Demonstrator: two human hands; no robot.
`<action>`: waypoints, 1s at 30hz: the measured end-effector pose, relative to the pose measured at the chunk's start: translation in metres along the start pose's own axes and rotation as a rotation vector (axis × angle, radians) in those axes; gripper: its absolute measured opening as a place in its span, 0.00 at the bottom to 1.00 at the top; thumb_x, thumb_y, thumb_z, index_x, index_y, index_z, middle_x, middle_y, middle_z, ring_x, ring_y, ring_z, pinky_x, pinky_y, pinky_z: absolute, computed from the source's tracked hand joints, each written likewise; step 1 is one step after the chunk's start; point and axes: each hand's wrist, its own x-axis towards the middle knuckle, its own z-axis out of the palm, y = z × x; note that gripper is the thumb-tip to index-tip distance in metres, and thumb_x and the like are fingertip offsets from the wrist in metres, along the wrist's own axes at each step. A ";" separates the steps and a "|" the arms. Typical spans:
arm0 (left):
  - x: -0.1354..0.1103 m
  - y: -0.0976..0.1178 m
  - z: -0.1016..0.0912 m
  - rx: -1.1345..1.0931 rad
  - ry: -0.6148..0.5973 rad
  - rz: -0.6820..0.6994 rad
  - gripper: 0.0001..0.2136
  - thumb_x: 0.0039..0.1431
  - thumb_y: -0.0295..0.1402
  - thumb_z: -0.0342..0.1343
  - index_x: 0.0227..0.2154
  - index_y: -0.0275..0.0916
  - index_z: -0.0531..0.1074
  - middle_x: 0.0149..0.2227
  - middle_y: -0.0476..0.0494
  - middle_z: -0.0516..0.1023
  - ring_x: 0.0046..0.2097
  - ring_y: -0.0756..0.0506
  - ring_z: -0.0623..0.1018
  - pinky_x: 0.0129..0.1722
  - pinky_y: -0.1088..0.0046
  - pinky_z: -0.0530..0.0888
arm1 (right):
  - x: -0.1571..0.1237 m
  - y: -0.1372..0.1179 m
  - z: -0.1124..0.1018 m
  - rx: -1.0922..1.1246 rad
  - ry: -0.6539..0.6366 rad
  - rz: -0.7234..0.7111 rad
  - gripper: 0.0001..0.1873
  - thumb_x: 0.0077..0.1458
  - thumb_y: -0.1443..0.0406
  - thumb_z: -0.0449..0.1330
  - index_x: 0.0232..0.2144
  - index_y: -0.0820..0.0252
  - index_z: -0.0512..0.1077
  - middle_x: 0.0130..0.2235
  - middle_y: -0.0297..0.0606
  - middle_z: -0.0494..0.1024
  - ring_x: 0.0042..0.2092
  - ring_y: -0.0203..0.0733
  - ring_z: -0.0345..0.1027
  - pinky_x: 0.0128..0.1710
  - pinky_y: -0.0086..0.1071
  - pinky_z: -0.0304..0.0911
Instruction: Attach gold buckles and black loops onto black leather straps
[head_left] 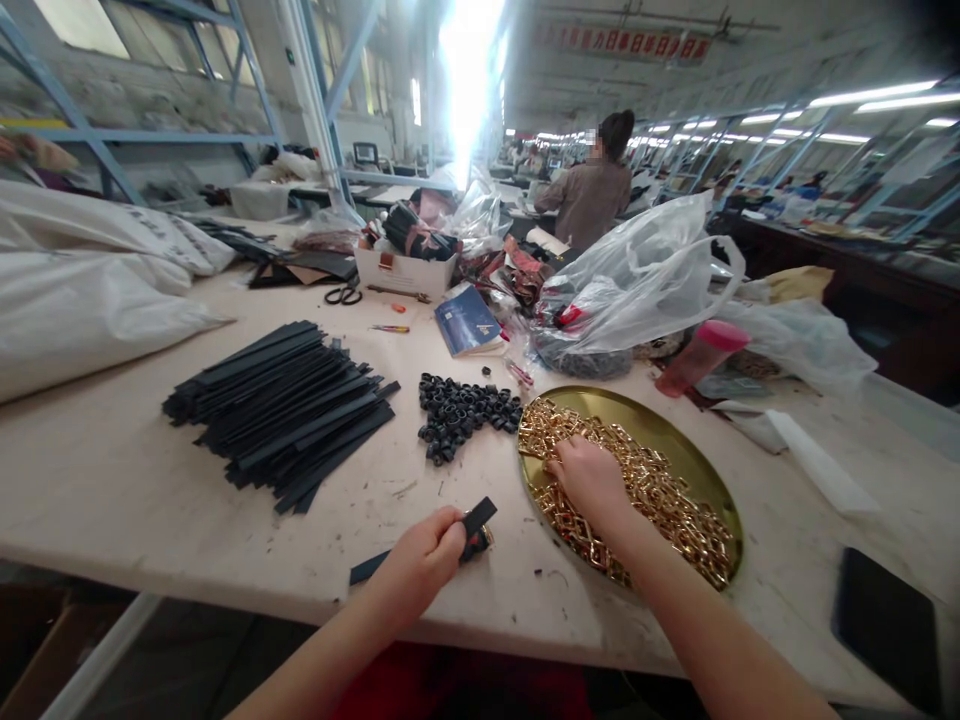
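My left hand (424, 560) is closed on a black strap (480, 515) near the table's front edge; a gold buckle shows at the strap just right of my fingers. My right hand (589, 475) reaches into a round gold tray (675, 430) filled with gold buckles (675, 510); its fingers curl down among them, and what they hold is hidden. A pile of black straps (289, 410) lies to the left. A heap of small black loops (461, 410) sits between the straps and the tray.
White sacks (82, 290) fill the left side. A clear plastic bag (637, 280), a pink bottle (701, 355), a blue booklet (469, 320), scissors (343, 295) and a white box (405, 270) stand behind. A dark phone (889, 625) lies front right. Another person (592, 190) works farther back.
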 end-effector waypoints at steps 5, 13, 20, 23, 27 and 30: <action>0.004 0.010 0.004 0.059 -0.006 0.000 0.11 0.55 0.36 0.39 0.21 0.38 0.60 0.18 0.54 0.58 0.22 0.51 0.60 0.23 0.76 0.56 | 0.021 0.012 0.015 -0.075 -0.045 -0.057 0.07 0.53 0.65 0.54 0.29 0.63 0.70 0.34 0.45 0.74 0.37 0.47 0.69 0.33 0.34 0.56; -0.004 0.020 0.012 0.118 -0.022 0.046 0.10 0.55 0.34 0.39 0.24 0.38 0.62 0.17 0.54 0.58 0.22 0.51 0.61 0.24 0.76 0.57 | 0.011 0.012 0.016 -0.023 -0.044 -0.057 0.07 0.53 0.66 0.53 0.32 0.64 0.70 0.36 0.46 0.74 0.38 0.46 0.69 0.34 0.33 0.55; -0.017 0.009 0.019 0.079 0.009 0.070 0.09 0.55 0.35 0.40 0.23 0.39 0.59 0.15 0.56 0.55 0.19 0.52 0.58 0.20 0.77 0.55 | 0.009 0.010 0.011 0.173 -0.012 -0.041 0.09 0.51 0.70 0.53 0.24 0.64 0.72 0.33 0.47 0.74 0.37 0.45 0.68 0.36 0.34 0.54; -0.022 0.006 0.018 0.038 0.034 0.073 0.09 0.55 0.35 0.39 0.24 0.39 0.59 0.15 0.57 0.55 0.18 0.53 0.58 0.19 0.77 0.55 | 0.007 0.012 0.003 0.327 0.022 -0.031 0.08 0.52 0.67 0.53 0.25 0.62 0.71 0.35 0.45 0.73 0.39 0.45 0.66 0.38 0.34 0.55; -0.023 0.007 0.019 -0.023 0.066 0.096 0.10 0.56 0.36 0.39 0.26 0.38 0.62 0.14 0.57 0.55 0.18 0.53 0.58 0.18 0.78 0.55 | -0.005 0.009 -0.011 0.591 -0.005 -0.019 0.10 0.54 0.63 0.51 0.26 0.62 0.68 0.32 0.42 0.74 0.35 0.42 0.67 0.35 0.33 0.59; -0.020 0.010 0.024 -0.062 0.089 0.131 0.10 0.56 0.36 0.41 0.27 0.37 0.63 0.14 0.57 0.57 0.18 0.53 0.58 0.18 0.78 0.55 | -0.025 -0.004 -0.024 0.858 -0.110 -0.051 0.15 0.57 0.58 0.46 0.30 0.61 0.68 0.32 0.39 0.76 0.31 0.37 0.69 0.30 0.30 0.63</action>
